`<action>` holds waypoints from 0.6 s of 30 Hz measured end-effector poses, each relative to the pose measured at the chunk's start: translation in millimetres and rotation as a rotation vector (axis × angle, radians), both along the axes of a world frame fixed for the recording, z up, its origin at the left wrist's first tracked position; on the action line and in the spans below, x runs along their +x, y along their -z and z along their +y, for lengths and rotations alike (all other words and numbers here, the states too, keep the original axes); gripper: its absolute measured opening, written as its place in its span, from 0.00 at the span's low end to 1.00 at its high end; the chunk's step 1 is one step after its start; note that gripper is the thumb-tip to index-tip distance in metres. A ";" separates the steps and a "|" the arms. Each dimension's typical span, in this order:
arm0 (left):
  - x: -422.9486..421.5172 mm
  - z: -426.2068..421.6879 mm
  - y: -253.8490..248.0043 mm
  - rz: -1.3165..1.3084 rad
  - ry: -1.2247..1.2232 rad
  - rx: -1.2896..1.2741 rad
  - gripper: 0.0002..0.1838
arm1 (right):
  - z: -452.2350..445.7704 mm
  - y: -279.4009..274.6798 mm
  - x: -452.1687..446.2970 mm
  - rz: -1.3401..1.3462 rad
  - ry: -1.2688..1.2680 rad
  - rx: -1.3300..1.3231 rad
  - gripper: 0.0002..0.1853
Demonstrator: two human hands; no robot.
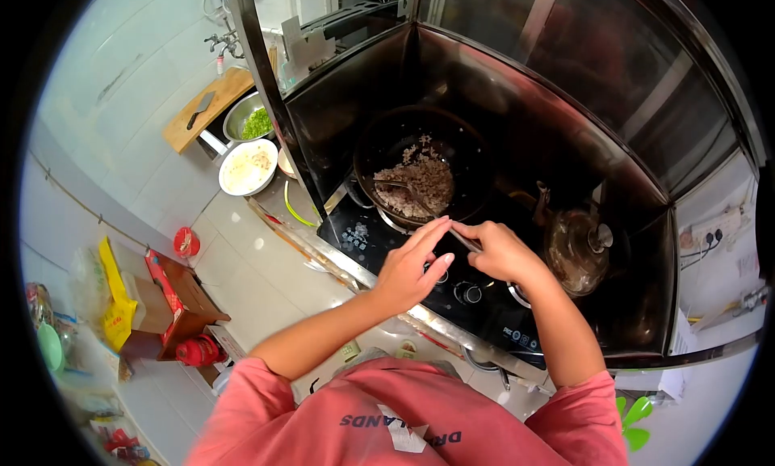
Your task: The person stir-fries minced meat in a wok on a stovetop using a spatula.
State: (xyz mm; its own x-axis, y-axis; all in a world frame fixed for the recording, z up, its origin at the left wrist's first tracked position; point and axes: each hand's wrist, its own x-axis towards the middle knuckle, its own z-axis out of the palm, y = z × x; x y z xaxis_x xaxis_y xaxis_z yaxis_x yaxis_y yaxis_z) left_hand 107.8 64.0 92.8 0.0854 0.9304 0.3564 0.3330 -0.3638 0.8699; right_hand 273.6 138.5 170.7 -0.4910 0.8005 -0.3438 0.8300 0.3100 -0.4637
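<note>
My right hand [502, 254] is closed around the handle of a metal spatula [417, 197]. The spatula's blade rests in brownish, crumbly food [428, 179], which looks like rice or minced meat. This food lies in a dark wok [472, 155] on the black glass stove [379, 244]. My left hand [413, 268] is beside the right one over the front of the stove, its fingers stretched out and thumb apart. Its fingertips are at the spatula handle; whether they touch it I cannot tell.
A glass-like kettle [577, 252] stands on the right burner. Dark metal panels [557, 147] wall in the stove. Left of it are a white pan [248, 169], a metal bowl with chopped greens [257, 124], and a knife [200, 111] on a cutting board [228, 85].
</note>
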 end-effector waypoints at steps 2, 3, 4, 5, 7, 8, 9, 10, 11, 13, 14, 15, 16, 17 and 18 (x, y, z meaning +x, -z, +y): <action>-10.8 -2.5 -3.7 0.132 0.051 0.045 0.28 | 28.2 53.1 5.8 0.136 -0.044 0.079 0.32; -10.8 -5.9 -4.0 0.133 0.046 0.041 0.28 | 35.3 56.4 2.5 0.133 0.005 0.111 0.32; -11.1 -8.6 -4.8 0.177 0.059 0.048 0.28 | 43.2 57.9 -2.5 0.131 0.053 0.145 0.32; -10.7 -9.8 -5.3 0.222 0.071 0.057 0.28 | 53.0 63.3 -2.7 0.126 0.076 0.137 0.32; -5.1 -12.4 0.6 0.216 0.051 0.058 0.28 | 57.9 62.1 4.1 0.180 0.128 0.147 0.33; -1.4 -13.2 2.8 0.205 0.044 0.055 0.29 | 59.7 62.0 7.3 0.230 0.193 0.151 0.33; 2.8 -14.5 4.2 0.186 0.017 0.027 0.28 | 61.5 67.3 9.0 0.239 0.197 0.186 0.34; 8.4 -14.4 4.9 0.183 0.015 0.018 0.28 | 61.6 75.8 8.1 0.235 0.195 0.177 0.34; 13.8 -13.2 5.2 0.139 -0.025 0.057 0.28 | 61.0 84.6 5.6 0.185 0.155 0.210 0.33; 17.7 -4.8 7.9 0.176 -0.093 0.212 0.26 | 47.0 76.4 -6.9 0.094 0.120 0.169 0.32; 17.8 -3.8 0.6 0.164 -0.070 0.211 0.26 | 39.5 78.6 -5.9 0.138 0.117 0.179 0.29; 17.6 -3.0 -1.2 0.147 -0.057 0.222 0.26 | 32.4 78.1 1.9 0.186 0.058 0.176 0.29; 16.8 -1.8 -2.3 0.123 -0.044 0.236 0.26 | 25.6 72.8 8.9 0.229 -0.003 0.179 0.30; 15.0 -2.0 -2.7 0.122 -0.036 0.261 0.26 | 12.5 51.9 6.7 0.222 0.011 0.187 0.30; 12.8 -3.1 -2.4 0.121 -0.028 0.284 0.26 | -5.0 21.8 1.4 0.184 0.071 0.063 0.28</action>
State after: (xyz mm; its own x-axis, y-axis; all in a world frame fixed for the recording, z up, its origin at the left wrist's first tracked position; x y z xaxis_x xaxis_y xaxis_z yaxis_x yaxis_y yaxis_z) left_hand 120.6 60.9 95.2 0.1190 0.7975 0.5914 0.4411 -0.5761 0.6881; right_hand 275.0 133.5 148.8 -0.4828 0.8523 -0.2014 0.7538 0.2874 -0.5909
